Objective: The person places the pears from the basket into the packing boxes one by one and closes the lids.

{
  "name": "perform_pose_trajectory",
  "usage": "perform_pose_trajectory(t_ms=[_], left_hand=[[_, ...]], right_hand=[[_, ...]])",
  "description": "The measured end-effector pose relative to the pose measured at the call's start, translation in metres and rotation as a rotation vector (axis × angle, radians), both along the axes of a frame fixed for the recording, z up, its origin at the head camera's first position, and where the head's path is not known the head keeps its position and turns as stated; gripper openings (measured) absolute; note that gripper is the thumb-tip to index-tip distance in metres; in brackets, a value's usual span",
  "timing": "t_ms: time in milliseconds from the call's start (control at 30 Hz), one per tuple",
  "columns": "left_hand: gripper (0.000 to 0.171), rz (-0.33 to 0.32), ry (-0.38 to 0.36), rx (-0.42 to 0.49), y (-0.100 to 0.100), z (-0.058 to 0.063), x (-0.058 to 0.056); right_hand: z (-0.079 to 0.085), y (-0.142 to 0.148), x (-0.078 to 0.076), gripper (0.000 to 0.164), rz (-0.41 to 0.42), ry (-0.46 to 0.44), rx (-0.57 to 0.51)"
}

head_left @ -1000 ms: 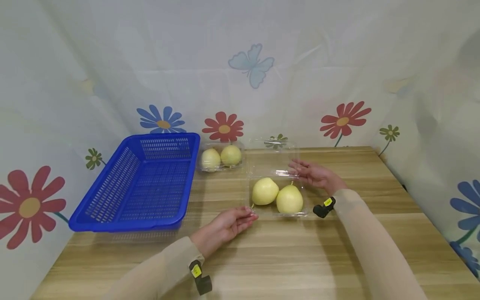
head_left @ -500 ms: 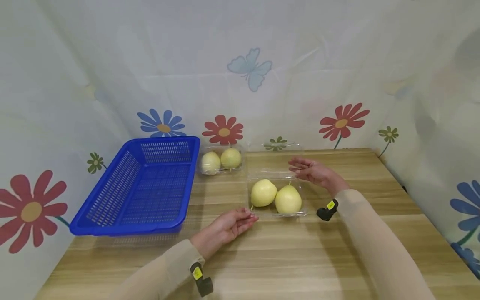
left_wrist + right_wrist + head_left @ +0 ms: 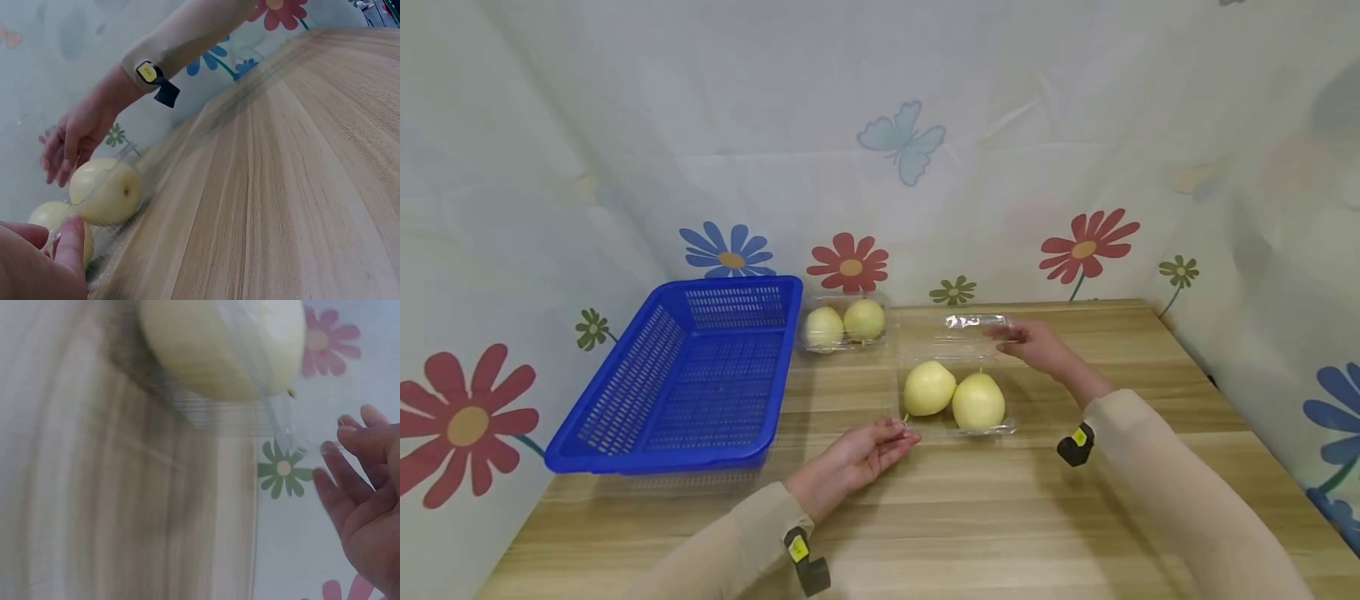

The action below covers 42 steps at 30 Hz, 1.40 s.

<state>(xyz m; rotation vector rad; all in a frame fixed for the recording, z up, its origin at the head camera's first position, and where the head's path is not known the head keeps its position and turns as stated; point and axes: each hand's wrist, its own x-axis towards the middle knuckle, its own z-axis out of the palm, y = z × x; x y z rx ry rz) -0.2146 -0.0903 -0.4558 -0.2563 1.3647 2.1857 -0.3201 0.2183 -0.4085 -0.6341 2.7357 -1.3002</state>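
Note:
A clear plastic clamshell box (image 3: 957,427) holds two yellow-green pears, the left pear (image 3: 929,388) and the right pear (image 3: 978,402). Its transparent lid (image 3: 955,333) is raised from the fruit at the far side. My left hand (image 3: 859,458) pinches the box's near left corner between thumb and fingers. Beside the lid's right edge is my right hand (image 3: 1033,343), fingers extended and fingertips at the plastic. In the right wrist view, thumb and fingers of the right hand (image 3: 369,494) stand apart around the lid's corner.
A blue slotted basket (image 3: 722,375) stands at the left of the wooden table (image 3: 970,517). Between basket and lid, a second clear box (image 3: 846,343) holds two more pears. A flower-printed curtain (image 3: 775,183) rises behind the table's back edge.
The lid's far edge has dropped lower in the head view and now catches a bright glare. My right hand has shifted slightly right with it; the left hand stays at the box's corner.

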Motion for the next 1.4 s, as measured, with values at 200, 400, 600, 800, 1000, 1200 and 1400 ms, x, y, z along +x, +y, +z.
perform_pose_trajectory(t_ms=[200, 400, 600, 800, 1000, 1200, 1400], left_hand=[[0.017, -0.010, 0.005, 0.018, 0.000, 0.000, -0.001], [0.015, -0.006, -0.016, 0.045, 0.000, 0.001, 0.001], [0.015, 0.027, -0.059, 0.060, -0.003, 0.002, 0.003], [0.040, 0.002, -0.047, 0.007, -0.008, 0.005, 0.003], [0.066, -0.025, -0.065, 0.013, -0.011, 0.011, 0.002], [0.070, -0.048, -0.059, 0.005, -0.011, 0.012, 0.001], [0.063, -0.061, -0.027, -0.032, -0.008, 0.012, -0.001]], right_hand=[[-0.002, 0.001, 0.015, 0.034, 0.012, 0.110, 0.081], [-0.009, 0.008, 0.031, 0.044, 0.066, 0.081, 0.062], [-0.018, 0.010, 0.041, 0.051, 0.052, 0.061, 0.057], [-0.023, 0.009, 0.047, 0.053, 0.048, 0.050, 0.030], [-0.027, 0.012, 0.050, 0.052, 0.054, 0.073, 0.061], [-0.029, 0.011, 0.050, 0.053, 0.062, 0.104, 0.100], [-0.031, 0.012, 0.049, 0.053, 0.067, 0.126, 0.113]])
